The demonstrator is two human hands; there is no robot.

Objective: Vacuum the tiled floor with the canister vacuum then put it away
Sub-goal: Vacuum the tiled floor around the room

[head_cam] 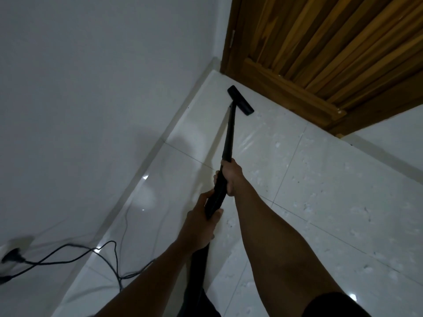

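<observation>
No text, label, brand, number or sign can be read anywhere in the view.

The place looks like a room in a home, seen at one corner. A glossy white tiled floor point(320, 202) with faint speckles meets a plain white painted wall point(91, 88) along a pale tile skirting point(146, 165). A brown slatted wooden door point(320, 53) closes the far side. Low on the wall, a black plug point(11, 257) sits in a blurred white socket point(18, 243), and its thin black cable point(50, 262) trails over the tiles. A black vacuum wand point(229, 138) has its flat nozzle on the floor by the door.
</observation>
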